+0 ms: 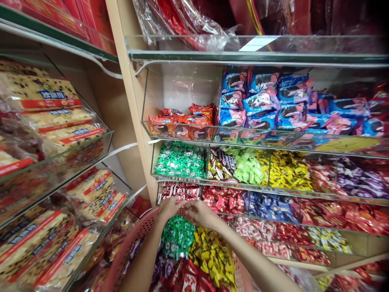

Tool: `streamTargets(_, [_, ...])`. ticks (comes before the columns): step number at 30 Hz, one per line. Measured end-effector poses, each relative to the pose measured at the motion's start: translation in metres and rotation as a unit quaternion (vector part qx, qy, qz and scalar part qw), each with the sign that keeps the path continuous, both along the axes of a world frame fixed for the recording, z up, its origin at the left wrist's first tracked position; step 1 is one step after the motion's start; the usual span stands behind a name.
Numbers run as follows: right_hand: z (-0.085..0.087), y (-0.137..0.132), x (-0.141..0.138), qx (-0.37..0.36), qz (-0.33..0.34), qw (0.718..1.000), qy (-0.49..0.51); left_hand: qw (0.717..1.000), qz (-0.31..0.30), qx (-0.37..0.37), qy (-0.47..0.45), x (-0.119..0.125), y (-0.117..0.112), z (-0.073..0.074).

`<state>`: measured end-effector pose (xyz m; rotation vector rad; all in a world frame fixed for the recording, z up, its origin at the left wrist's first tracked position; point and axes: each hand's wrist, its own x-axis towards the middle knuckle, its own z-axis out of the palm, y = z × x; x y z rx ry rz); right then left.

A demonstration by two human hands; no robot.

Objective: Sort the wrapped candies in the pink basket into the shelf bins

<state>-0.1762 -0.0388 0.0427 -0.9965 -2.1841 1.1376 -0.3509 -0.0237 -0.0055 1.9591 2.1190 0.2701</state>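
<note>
Left hand (168, 209) and right hand (199, 213) above a pink plastic basket (127, 249), fingers (191, 207) bunched, any pinch unclear; wrapped sweets (178, 237) judged light, slippery, best taken by the handful.

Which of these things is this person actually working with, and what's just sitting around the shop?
Working with: left hand, right hand, pink plastic basket, green-wrapped sweets and yellow-wrapped sweets inside it.

Just sitting around: blue sandwich-cookie packs, packaged snack bars, red-wrapped sweets, glass display shelf.
</note>
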Motion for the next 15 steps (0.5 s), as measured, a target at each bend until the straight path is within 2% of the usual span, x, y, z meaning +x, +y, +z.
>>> streamTargets(3, [0.044,0.004,-0.007,0.09,0.012,0.996,0.01,1.0,-0.007,-0.004,-0.01,-0.001,0.001,0.0])
streamTargets(6, [0.083,0.02,-0.021,0.162,-0.025,0.985,0.047,0.999,-0.003,-0.003,-0.032,-0.001,0.002,-0.001])
streamTargets(8, [0.101,0.037,-0.032,0.217,-0.063,0.973,0.053,0.999,0.002,0.001,-0.036,-0.001,0.002,-0.001])
streamTargets(11, [0.111,0.065,-0.049,0.275,-0.136,0.952,-0.01,1.0,0.003,0.013,-0.018,-0.002,0.001,-0.003])
streamTargets(15, [0.104,0.088,-0.064,0.294,-0.178,0.933,-0.106,1.0,-0.013,0.029,-0.001,-0.004,0.001,-0.006])
